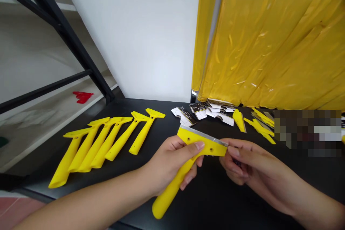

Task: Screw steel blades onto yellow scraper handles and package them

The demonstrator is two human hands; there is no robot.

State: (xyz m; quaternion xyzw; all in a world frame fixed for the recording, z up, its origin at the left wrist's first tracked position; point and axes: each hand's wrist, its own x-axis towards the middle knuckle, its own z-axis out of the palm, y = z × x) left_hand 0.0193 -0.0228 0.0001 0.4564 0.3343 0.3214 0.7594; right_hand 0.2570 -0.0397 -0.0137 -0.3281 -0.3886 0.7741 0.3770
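Observation:
A yellow scraper [172, 192] with a metal blade strip along the top of its wide head is held in front of me, handle slanting down to the left. My left hand [179, 160] is closed around its neck, thumb pressed on the head between two small holes. My right hand [242, 161] is closed, with thumb and forefinger at the right corner of the head, by the blade's end. Something small and dark shows among its curled fingers, too hidden to name. Left of my hands, several yellow scrapers [122, 140] lie in a slanted row.
Black-and-white printed cards [222, 116] lie at the back of the black table [212, 201]. More yellow pieces [260, 129] are at the right, beside a blurred patch. Behind stand a white panel [142, 36] and a yellow-wrapped stack [275, 39]. A black frame [72, 46] and shelves with a red item [82, 97] are left.

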